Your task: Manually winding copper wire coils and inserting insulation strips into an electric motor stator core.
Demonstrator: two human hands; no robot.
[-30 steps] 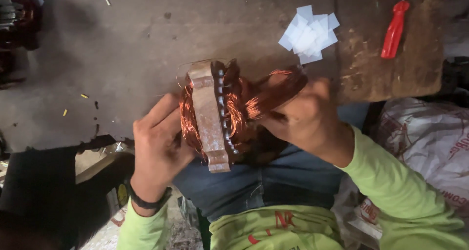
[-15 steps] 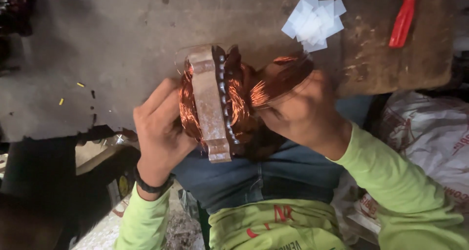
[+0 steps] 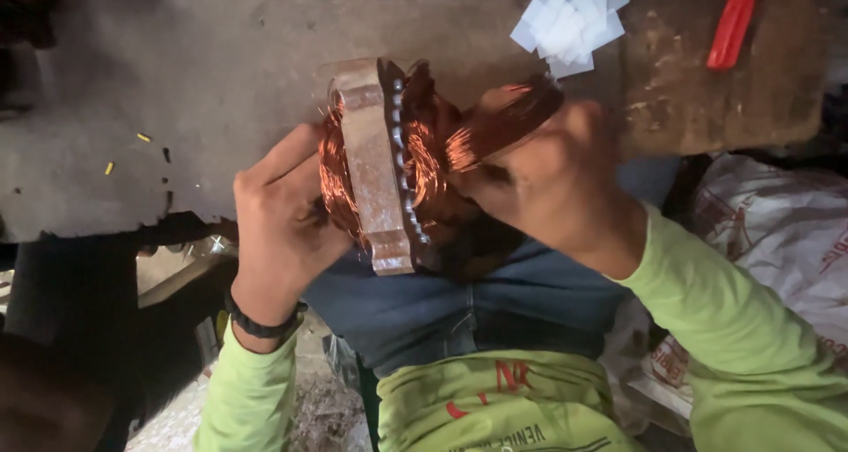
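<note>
The work surface is a grey, stained concrete slab (image 3: 177,54), scuffed and dusty, with a few small yellow chips (image 3: 141,138) lying on it well to the left of the stator. Beyond the stator, to its upper right, a loose pile of white paper slips (image 3: 570,19) rests on the slab, and further right lies a worn brown wooden board (image 3: 707,98) with a red-handled tool (image 3: 731,23) on it. A white printed sack (image 3: 777,231) sits to the right of the stator, below the board. The area left of and below the slab edge is dark – details there cannot be made out.

The rusty steel motor stator with copper wire windings (image 3: 380,169) is held edge-on above the person's lap, over blue jeans (image 3: 459,302), at the near edge of the slab. Its laminated core shows as a flat, pitted grey-brown band with a row of notches along one side. Bright orange-copper coils bulge from both faces.

The left hand (image 3: 278,227) is clamped on the stator's left side, fingers curled around the coil. The right hand (image 3: 552,182) is closed on a bundle of copper wire (image 3: 503,121) – a coil loop that stands out from the stator's right face toward the paper slips. Both arms wear lime-green sleeves; a black band (image 3: 256,324) circles the left wrist.
</note>
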